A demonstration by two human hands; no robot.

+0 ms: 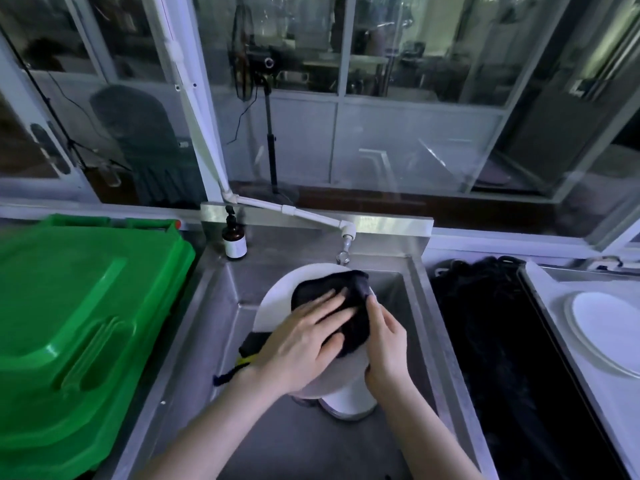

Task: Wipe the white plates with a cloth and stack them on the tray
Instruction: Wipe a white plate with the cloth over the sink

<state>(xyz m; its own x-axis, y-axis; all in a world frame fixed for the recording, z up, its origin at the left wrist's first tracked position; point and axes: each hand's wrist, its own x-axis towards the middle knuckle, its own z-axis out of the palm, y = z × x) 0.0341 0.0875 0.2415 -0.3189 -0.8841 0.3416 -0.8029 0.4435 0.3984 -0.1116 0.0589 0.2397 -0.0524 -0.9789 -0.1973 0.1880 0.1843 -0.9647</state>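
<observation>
head view: the left hand [304,344] lies flat on a dark cloth [329,287], fingers straight and spread wide, pressing the cloth onto the face of a white plate [277,301]. the fingers look a little blurred. the right hand [386,341] grips the white plate at its right edge, with one finger laid over the rim beside the cloth; its other fingers are tucked behind the plate and cannot be seen. the white plate is tilted and held above the basin of a steel sink [277,445], just below the tap [344,252]. the cloth covers the plate's middle and right part, leaving the left part bare. under the left wrist a dark fold with a yellow strip [247,358] sticks out; whether it belongs to the same cloth cannot be told. a second plate [349,401] sits lower in the basin, partly hidden by the held one and the right wrist. on the right, well apart from the sink, a pale tray [550,285] bears stacked white plates [609,323]. between sink and tray lies a black mass [485,323], too dark to make out. a green bin lid [69,323] fills the left side, and a brown pump bottle [235,240] stands on the sink's back left corner.
</observation>
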